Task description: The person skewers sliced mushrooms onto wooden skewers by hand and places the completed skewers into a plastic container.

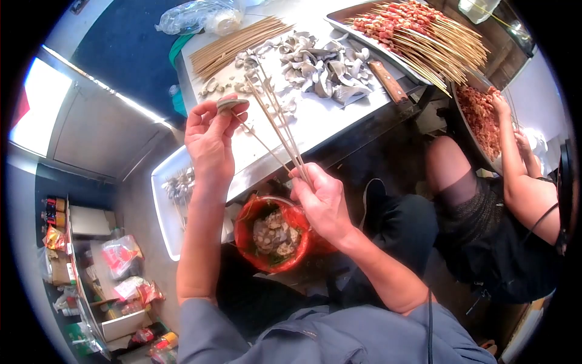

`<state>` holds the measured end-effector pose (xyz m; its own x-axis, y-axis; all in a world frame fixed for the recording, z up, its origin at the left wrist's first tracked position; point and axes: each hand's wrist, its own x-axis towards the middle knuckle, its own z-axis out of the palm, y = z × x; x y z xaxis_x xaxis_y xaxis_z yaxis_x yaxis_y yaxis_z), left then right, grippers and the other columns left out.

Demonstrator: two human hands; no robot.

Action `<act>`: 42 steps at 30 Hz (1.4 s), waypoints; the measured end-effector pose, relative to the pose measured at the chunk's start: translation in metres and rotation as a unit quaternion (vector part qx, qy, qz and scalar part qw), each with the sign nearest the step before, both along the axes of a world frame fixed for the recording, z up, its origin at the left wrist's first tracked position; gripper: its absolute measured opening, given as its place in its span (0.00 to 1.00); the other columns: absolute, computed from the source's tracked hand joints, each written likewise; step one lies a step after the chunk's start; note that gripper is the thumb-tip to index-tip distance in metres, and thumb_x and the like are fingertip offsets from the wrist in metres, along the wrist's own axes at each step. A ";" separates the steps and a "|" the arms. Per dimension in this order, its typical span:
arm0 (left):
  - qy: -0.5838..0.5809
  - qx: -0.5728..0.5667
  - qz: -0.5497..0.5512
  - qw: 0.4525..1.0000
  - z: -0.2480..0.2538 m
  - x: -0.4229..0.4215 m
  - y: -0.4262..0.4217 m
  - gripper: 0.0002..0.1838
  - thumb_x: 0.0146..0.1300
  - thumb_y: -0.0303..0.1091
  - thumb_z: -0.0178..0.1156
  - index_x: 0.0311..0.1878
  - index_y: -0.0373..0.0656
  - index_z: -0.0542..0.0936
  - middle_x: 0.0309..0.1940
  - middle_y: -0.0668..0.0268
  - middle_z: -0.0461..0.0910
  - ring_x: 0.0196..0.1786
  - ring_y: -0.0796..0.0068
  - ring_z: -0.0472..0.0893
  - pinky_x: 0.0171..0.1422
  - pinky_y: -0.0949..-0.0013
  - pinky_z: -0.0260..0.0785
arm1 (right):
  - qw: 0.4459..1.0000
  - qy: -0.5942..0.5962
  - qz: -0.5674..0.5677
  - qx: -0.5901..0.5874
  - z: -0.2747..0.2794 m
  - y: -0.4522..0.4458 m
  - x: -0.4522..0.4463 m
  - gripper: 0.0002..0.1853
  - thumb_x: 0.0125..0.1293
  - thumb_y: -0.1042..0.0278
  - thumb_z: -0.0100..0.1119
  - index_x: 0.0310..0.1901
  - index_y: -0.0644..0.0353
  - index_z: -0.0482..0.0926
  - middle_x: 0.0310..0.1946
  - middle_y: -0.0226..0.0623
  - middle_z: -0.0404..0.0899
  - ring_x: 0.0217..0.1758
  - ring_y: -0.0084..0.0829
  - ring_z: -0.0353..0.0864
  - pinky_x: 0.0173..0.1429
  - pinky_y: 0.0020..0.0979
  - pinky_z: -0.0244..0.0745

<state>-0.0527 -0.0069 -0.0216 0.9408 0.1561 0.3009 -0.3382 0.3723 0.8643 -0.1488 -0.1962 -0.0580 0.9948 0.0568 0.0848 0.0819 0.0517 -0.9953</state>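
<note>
Raised at the left of the table, my left hand [211, 132] pinches a grey mushroom piece [233, 104] between thumb and fingers. Several thin bamboo skewers [280, 124] are gripped in my right hand [322, 199], pointing up and away from me. One separate skewer [262, 143] slants from that hand to the mushroom piece; whether its tip has pierced it I cannot tell. Beyond my hands, torn grey mushrooms [327, 67] are heaped on the white tabletop [254, 159]. Beside them lies a bundle of bare skewers [236, 43].
A wooden-handled knife [388, 82] lies near a tray [413, 74] of meat skewers [418, 30]. Below the table stands a red-lined bucket [247, 258]; a white tray [162, 203] holds mushroom skewers [180, 185]. At right, another person's hands [502, 103] reach into a meat basin [464, 121].
</note>
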 end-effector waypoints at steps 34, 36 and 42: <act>-0.093 0.709 0.013 0.699 -0.005 0.217 0.028 0.09 0.52 0.23 0.58 0.38 0.37 0.82 0.29 0.64 0.75 0.34 0.70 0.76 0.39 0.68 0.68 | 0.999 0.000 -0.042 0.030 -0.002 -0.015 0.010 0.05 0.69 0.75 0.56 0.40 0.68 0.76 0.20 0.46 0.75 0.22 0.31 0.76 0.29 0.34 0.69; -0.097 0.707 0.027 0.700 -0.004 0.211 0.032 0.07 0.55 0.28 0.61 0.38 0.41 0.82 0.35 0.57 0.81 0.38 0.60 0.81 0.46 0.62 0.72 | 0.999 -0.002 -0.041 0.029 0.000 -0.015 0.009 0.05 0.69 0.75 0.55 0.40 0.68 0.76 0.20 0.46 0.75 0.22 0.31 0.76 0.29 0.33 0.70; 0.042 0.516 0.050 0.854 0.013 0.158 0.026 0.04 0.62 0.27 0.63 0.37 0.38 0.80 0.32 0.64 0.80 0.34 0.73 0.79 0.41 0.72 0.73 | 0.998 -0.007 -0.047 0.032 0.000 -0.017 0.009 0.05 0.69 0.75 0.55 0.40 0.68 0.76 0.19 0.42 0.75 0.22 0.28 0.76 0.28 0.31 0.70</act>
